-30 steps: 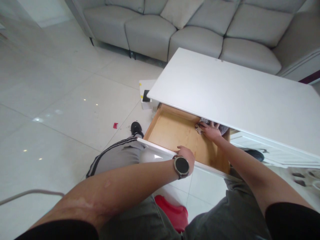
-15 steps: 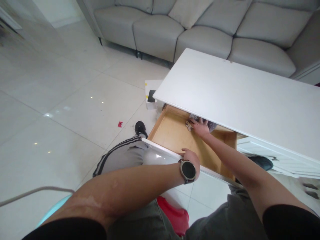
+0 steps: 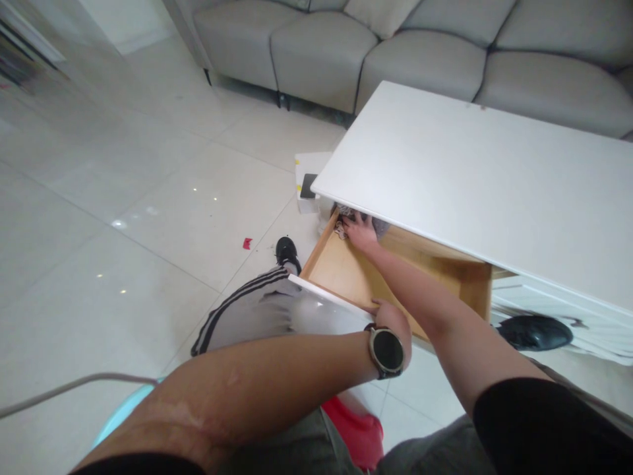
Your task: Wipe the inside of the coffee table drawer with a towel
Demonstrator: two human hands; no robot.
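My right hand (image 3: 361, 232) is inside the drawer near its back left corner, pressing on a bunched grey and white patterned cloth (image 3: 341, 229). Its fingers are bent over the cloth and partly spread; the table edge hides some of the cloth. My left hand (image 3: 393, 321), with a round dark-faced watch (image 3: 387, 351) on the wrist, is curled over the top edge of the white drawer front. The pulled-out drawer (image 3: 330, 269) has bare pale wood inside.
Above the drawer is the white table top (image 3: 459, 165), with a grey sofa (image 3: 326, 63) behind. A white box (image 3: 305, 204) bears a dark flat object (image 3: 309, 186). Red scrap (image 3: 247, 243) lies on the tiled floor. Black shoes (image 3: 285, 251) and a red plastic item (image 3: 359, 435) are near.
My right hand has slid the cloth leftward along the drawer bottom to the left corner. My left hand keeps its hold on the drawer front. The view has shifted slightly.
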